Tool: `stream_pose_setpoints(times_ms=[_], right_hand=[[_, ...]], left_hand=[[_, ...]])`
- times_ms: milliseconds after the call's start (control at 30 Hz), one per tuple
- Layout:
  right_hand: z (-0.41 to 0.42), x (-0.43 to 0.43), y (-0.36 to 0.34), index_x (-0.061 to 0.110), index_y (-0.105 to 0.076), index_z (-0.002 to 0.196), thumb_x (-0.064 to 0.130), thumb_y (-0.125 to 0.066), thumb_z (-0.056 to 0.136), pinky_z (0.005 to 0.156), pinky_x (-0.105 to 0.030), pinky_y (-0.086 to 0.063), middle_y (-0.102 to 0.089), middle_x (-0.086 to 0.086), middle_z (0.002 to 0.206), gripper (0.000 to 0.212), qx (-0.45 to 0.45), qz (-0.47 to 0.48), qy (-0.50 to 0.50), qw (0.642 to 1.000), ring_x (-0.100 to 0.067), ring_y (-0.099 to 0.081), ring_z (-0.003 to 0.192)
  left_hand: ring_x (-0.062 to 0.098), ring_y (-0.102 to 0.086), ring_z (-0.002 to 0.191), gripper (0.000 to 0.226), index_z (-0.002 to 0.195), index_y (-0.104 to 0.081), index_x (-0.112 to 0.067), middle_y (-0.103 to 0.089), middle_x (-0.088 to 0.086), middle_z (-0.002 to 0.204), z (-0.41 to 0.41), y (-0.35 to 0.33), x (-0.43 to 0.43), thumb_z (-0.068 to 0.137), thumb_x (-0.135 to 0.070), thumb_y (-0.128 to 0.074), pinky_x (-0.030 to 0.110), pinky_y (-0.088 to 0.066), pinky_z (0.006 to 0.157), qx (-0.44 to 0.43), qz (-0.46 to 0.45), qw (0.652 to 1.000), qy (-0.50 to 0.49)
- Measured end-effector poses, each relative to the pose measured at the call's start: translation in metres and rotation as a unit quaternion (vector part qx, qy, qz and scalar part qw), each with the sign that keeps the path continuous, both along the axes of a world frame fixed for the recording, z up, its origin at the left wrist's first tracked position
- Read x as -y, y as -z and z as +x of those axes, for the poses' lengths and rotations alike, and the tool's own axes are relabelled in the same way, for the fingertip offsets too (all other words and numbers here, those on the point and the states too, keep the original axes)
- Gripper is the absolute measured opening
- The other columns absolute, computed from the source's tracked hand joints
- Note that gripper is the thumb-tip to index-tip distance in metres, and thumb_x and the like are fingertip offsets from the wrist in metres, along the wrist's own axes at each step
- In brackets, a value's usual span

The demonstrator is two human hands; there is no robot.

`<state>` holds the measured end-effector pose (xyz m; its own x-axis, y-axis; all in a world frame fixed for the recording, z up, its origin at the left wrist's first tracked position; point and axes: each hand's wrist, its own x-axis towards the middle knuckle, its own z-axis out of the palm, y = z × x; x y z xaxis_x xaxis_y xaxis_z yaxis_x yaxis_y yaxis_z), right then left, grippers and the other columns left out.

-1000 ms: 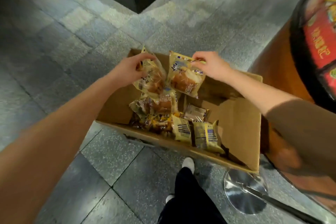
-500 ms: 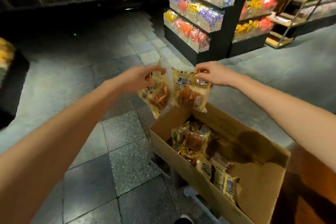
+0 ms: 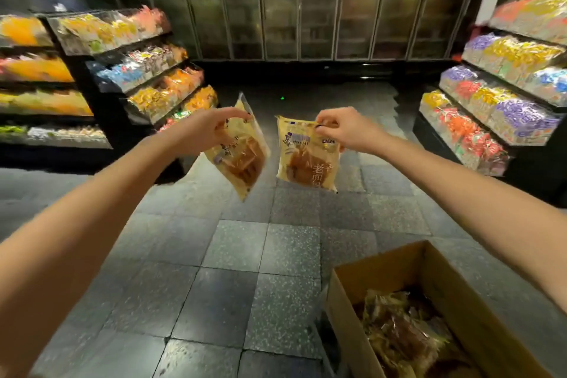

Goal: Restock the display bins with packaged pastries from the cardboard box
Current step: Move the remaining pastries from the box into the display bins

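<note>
My left hand [image 3: 202, 129] grips one yellow packaged pastry [image 3: 242, 159] by its top, and the pack hangs tilted below it. My right hand [image 3: 346, 129] pinches the top edge of a second yellow pastry pack [image 3: 306, 159], which hangs upright. Both packs are held out in front of me over the tiled floor. The open cardboard box [image 3: 346, 310] sits at the lower right with several more pastry packs [image 3: 402, 334] inside. Tiered display bins [image 3: 144, 77] full of colourful packets stand to the left.
Another rack of display bins [image 3: 497, 101] with purple, yellow and red packets stands at the right. A row of dark glass doors [image 3: 306, 9] lines the back wall. Grey tiled floor [image 3: 245, 255] stretches between the racks and the box.
Both hands have lifted the two packs out of the box and carried them up and forward. My view has swung up and left, so the box now sits low at the right.
</note>
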<state>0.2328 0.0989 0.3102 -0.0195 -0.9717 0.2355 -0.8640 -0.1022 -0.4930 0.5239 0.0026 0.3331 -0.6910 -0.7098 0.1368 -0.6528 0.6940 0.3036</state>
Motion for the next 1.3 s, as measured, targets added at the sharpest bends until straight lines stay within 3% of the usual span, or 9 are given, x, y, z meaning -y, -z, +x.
stream_pose_setpoints(times_ms=[100, 233, 400, 567, 800, 933, 1100, 1200, 1300], right_hand=[[0.037, 0.021, -0.009, 0.018, -0.066, 0.099, 0.023, -0.059, 0.097, 0.051, -0.027, -0.056, -0.060, 0.005, 0.087, 0.009, 0.009, 0.001, -0.075, 0.997, -0.016, -0.063, 0.078], [0.102, 0.045, -0.014, 0.022, -0.062, 0.098, 0.025, -0.059, 0.097, 0.054, -0.026, -0.054, -0.059, 0.006, 0.092, 0.004, 0.012, -0.002, -0.160, 0.987, -0.016, -0.063, 0.084], [0.203, 0.062, -0.016, 0.017, -0.064, 0.109, 0.023, -0.059, 0.097, 0.061, -0.027, -0.054, -0.061, -0.001, 0.107, 0.015, 0.013, 0.000, -0.253, 0.967, -0.018, -0.062, 0.093], [0.321, 0.044, -0.022, 0.020, -0.065, 0.100, 0.024, -0.058, 0.097, 0.066, -0.022, -0.053, -0.062, 0.006, 0.093, 0.008, 0.003, -0.009, -0.373, 0.928, -0.015, -0.063, 0.090], [0.512, -0.025, -0.016, 0.015, -0.069, 0.098, 0.023, -0.059, 0.097, 0.061, -0.028, -0.058, -0.067, -0.003, 0.094, 0.013, 0.000, -0.018, -0.495, 0.868, -0.016, -0.068, 0.079], [0.617, -0.073, -0.009, 0.019, -0.067, 0.094, 0.022, -0.060, 0.096, 0.055, -0.024, -0.058, -0.065, 0.001, 0.084, 0.008, -0.009, -0.001, -0.542, 0.840, -0.012, -0.065, 0.070], [0.734, -0.134, -0.008, 0.016, -0.069, 0.098, 0.021, -0.062, 0.095, 0.054, -0.023, -0.052, -0.065, -0.001, 0.087, 0.010, -0.017, -0.037, -0.599, 0.800, -0.020, -0.067, 0.074], [0.793, -0.173, -0.002, 0.014, -0.069, 0.101, 0.020, -0.063, 0.094, 0.059, -0.026, -0.055, -0.065, -0.003, 0.091, 0.012, -0.001, -0.038, -0.627, 0.778, -0.022, -0.068, 0.075], [0.847, -0.206, 0.004, 0.013, -0.069, 0.105, 0.019, -0.062, 0.095, 0.044, -0.008, -0.042, -0.066, -0.005, 0.089, 0.014, -0.007, -0.035, -0.649, 0.760, -0.013, -0.060, 0.062]], left_hand=[[0.019, -0.057, 0.105, 0.059, 0.126, -0.049, -0.049, -0.057, 0.003, 0.130, 0.045, -0.005, -0.012, 0.091, -0.003, -0.064, 0.031, -0.051, 0.075, -0.035, -0.005, 0.998, -0.058], [0.015, -0.052, 0.108, 0.059, 0.132, -0.053, -0.039, -0.055, 0.003, 0.137, 0.113, 0.002, -0.040, 0.089, 0.000, -0.063, 0.029, -0.047, 0.078, -0.050, -0.009, 0.983, -0.174], [0.016, -0.059, 0.105, 0.060, 0.119, -0.057, -0.051, -0.060, 0.000, 0.122, 0.221, 0.002, -0.105, 0.087, -0.001, -0.066, 0.038, -0.055, 0.085, -0.097, 0.019, 0.953, -0.286], [0.007, -0.048, 0.068, 0.055, 0.115, -0.063, -0.038, -0.057, -0.003, 0.080, 0.317, 0.001, -0.192, 0.079, 0.001, -0.074, 0.019, -0.043, 0.069, -0.136, -0.003, 0.909, -0.393], [0.007, -0.053, 0.072, 0.068, 0.090, -0.062, -0.068, -0.059, -0.004, 0.081, 0.455, 0.021, -0.324, 0.077, -0.003, -0.078, 0.026, -0.044, 0.074, -0.145, -0.017, 0.847, -0.511], [0.020, -0.060, 0.089, 0.047, 0.111, -0.066, -0.038, -0.064, 0.010, 0.099, 0.519, 0.022, -0.400, 0.081, -0.003, -0.076, 0.019, -0.043, 0.073, -0.147, 0.000, 0.811, -0.566], [0.032, -0.060, 0.098, 0.044, 0.114, -0.066, -0.031, -0.064, 0.019, 0.106, 0.597, 0.017, -0.480, 0.082, -0.002, -0.075, 0.027, -0.048, 0.076, -0.141, -0.013, 0.774, -0.617], [0.032, -0.060, 0.098, 0.043, 0.114, -0.066, -0.030, -0.065, 0.018, 0.109, 0.635, 0.021, -0.528, 0.081, -0.003, -0.075, 0.032, -0.047, 0.078, -0.132, -0.025, 0.757, -0.640], [0.017, -0.060, 0.089, 0.040, 0.115, -0.068, -0.025, -0.064, 0.002, 0.102, 0.668, 0.025, -0.574, 0.083, -0.003, -0.074, 0.022, -0.048, 0.075, -0.148, -0.031, 0.726, -0.671]])
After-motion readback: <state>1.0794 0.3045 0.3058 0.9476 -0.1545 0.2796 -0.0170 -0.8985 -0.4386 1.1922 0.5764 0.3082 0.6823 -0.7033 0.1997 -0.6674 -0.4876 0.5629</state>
